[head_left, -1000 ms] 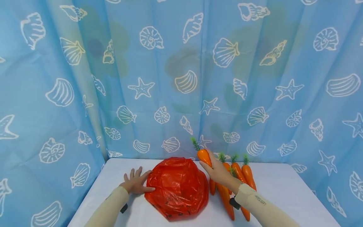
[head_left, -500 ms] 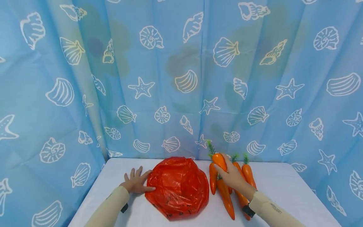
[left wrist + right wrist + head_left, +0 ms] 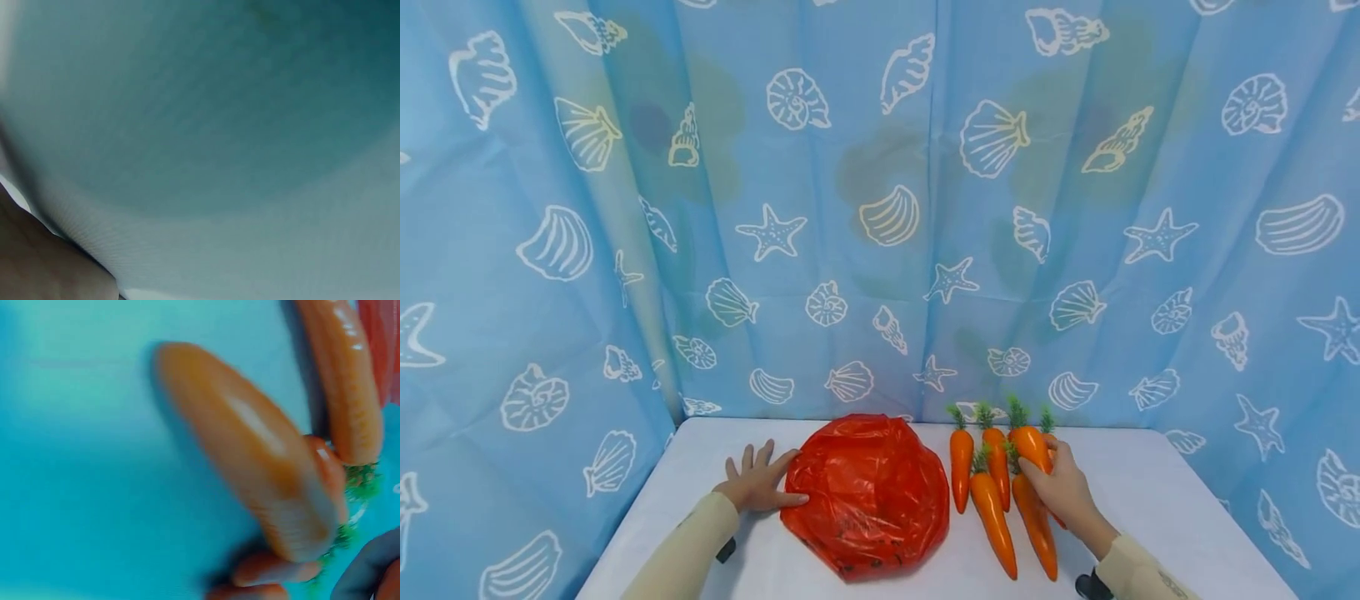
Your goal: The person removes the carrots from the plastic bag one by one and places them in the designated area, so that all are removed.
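Observation:
In the head view, my right hand [image 3: 1066,490] grips an orange carrot [image 3: 1031,444] with a green leafy top, its thumb on the near side. The carrot overlaps another carrot behind it at the right end of the group. Just left of that hand lie two long carrots [image 3: 993,525], tips toward me. My left hand [image 3: 760,483] rests with fingers spread at the left edge of a crumpled red plastic bag [image 3: 865,500]. A blurred carrot [image 3: 244,450] crosses the middle of the right wrist view. Pale blurred fabric fills most of the left wrist view.
Two smaller carrots [image 3: 961,467] lie between the bag and the long ones, leafy ends toward the back. All lie on a white-covered table [image 3: 1120,467]. A blue curtain [image 3: 820,233] with white shell prints stands behind and along both sides.
My right hand has carried the carrot from over the bag's right edge rightward and lower, to the right end of the carrots. The left hand has stayed on the bag's edge.

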Motion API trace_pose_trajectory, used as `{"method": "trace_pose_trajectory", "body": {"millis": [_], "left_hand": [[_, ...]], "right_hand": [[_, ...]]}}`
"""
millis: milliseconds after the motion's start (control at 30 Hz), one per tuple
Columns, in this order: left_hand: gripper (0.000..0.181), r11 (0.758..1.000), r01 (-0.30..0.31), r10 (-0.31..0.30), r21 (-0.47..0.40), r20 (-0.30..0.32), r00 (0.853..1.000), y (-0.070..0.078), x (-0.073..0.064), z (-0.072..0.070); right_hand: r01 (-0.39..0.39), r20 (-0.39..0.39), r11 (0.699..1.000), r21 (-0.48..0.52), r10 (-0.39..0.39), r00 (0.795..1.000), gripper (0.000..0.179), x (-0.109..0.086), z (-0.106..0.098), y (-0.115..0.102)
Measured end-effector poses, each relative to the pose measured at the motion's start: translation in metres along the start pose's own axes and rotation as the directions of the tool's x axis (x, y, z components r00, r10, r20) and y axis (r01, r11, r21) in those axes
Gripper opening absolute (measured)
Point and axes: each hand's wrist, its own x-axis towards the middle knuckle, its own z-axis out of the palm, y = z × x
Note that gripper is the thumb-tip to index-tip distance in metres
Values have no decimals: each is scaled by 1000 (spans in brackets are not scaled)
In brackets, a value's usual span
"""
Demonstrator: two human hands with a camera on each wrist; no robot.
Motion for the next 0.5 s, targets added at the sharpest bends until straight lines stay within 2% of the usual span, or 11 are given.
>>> {"method": "trace_pose_trajectory", "body": {"millis": [133, 300, 400, 500], "left_hand": [[108, 1000, 13, -13, 15, 3, 1000, -1, -3, -2], [110, 1000, 17, -17, -13, 26, 1000, 1, -3, -2], [111, 1000, 18, -18, -15, 22, 1000, 3, 0, -1], [115, 1000, 19, -18, -15, 23, 1000, 3, 5, 2]], "right_hand": [[-55, -57, 997, -57, 52, 997, 76, 1, -1, 13], [-130, -92, 990, -46, 126, 988, 73, 2, -8, 27], [-178, -80, 983, -32, 175, 981, 75, 1, -13, 36], [-200, -57, 978, -61, 197, 979, 73, -2, -17, 44]]}}
